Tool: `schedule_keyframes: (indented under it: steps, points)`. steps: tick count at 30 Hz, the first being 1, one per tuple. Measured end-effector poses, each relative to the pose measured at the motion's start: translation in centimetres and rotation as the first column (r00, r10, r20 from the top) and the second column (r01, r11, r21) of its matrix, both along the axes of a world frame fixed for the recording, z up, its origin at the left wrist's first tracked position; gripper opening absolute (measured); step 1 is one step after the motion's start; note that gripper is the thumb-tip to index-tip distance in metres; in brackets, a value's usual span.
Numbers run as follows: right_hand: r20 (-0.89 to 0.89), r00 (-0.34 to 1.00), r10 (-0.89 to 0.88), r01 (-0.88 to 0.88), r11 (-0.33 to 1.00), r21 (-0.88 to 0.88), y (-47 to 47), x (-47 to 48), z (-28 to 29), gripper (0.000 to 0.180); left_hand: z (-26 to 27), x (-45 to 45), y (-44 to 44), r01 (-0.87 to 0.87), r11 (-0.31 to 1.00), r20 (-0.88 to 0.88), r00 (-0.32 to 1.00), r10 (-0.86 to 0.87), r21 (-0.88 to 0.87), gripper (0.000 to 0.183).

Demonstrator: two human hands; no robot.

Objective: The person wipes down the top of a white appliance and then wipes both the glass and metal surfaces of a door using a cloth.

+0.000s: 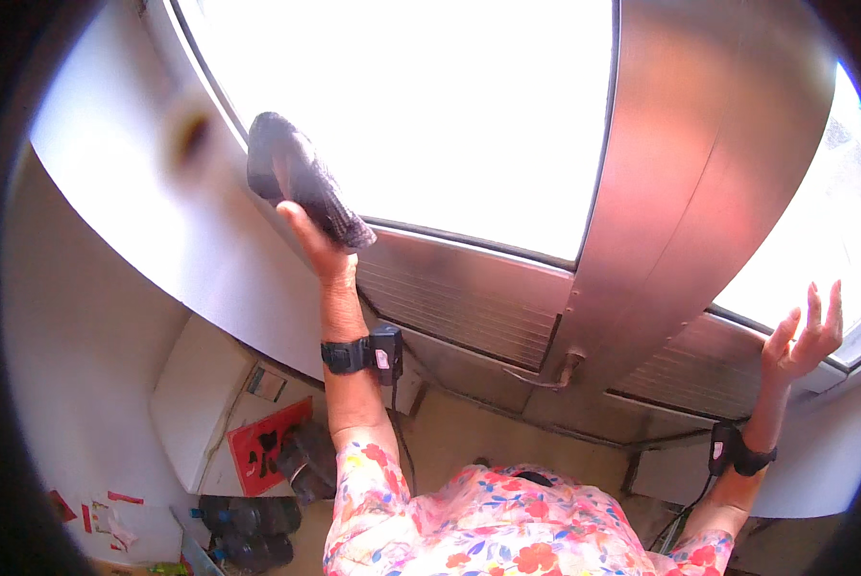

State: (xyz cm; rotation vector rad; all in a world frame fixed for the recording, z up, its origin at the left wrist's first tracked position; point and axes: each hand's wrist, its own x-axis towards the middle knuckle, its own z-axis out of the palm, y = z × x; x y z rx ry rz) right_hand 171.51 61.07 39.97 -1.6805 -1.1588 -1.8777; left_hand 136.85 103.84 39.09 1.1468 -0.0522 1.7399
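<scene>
In my left hand (311,234) is a dark grey folded cloth (304,180), held up against the lower left corner of a bright window pane (430,108). The thumb lies along one side of the cloth; the other fingers are mostly hidden by it. At the right, my right hand (805,338) is raised with its fingers spread and holds nothing. It is near the lower edge of a second bright window (797,266); whether it touches the frame, I cannot tell. A broad metal post (661,180) stands between the two panes. Both wrists wear black straps with small cabled boxes.
Louvred metal panels (466,288) sit below the panes, with a metal handle (567,369) between them. A curved white wall panel (207,216) runs along the left. Lower left are a red paper with black writing (268,446) and large plastic bottles (246,533).
</scene>
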Motion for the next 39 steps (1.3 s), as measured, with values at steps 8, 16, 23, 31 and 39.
schedule_keyframes:
  steps: [8,16,23,31,39]
  points:
    - [0.020,0.998,-0.065,0.066,0.997,-0.038,-0.9,0.7,-0.4,0.031,5.0,4.1,-2.3,-0.660,0.630,-0.353,0.521,0.777,0.410,0.072]
    - [0.059,0.996,-0.071,0.074,0.996,-0.045,-1.5,2.4,-1.4,0.032,10.1,11.8,-9.1,-0.409,-0.154,0.330,0.405,0.852,0.899,0.052]
    - [0.021,0.998,-0.064,0.063,0.998,0.027,-2.1,4.2,-3.4,0.033,20.5,6.1,-1.4,-0.578,-0.313,0.397,0.021,0.918,0.753,0.043]
    - [-0.024,0.998,-0.053,0.055,0.994,0.093,-2.0,4.1,-4.1,0.032,34.4,6.6,-0.5,-0.585,0.761,-0.085,0.775,0.626,0.281,0.051]
    - [-0.039,0.997,-0.065,0.068,0.995,0.069,-1.7,4.1,-3.9,0.032,38.8,14.5,-8.9,-0.733,-0.194,0.509,0.234,0.828,0.652,0.030]
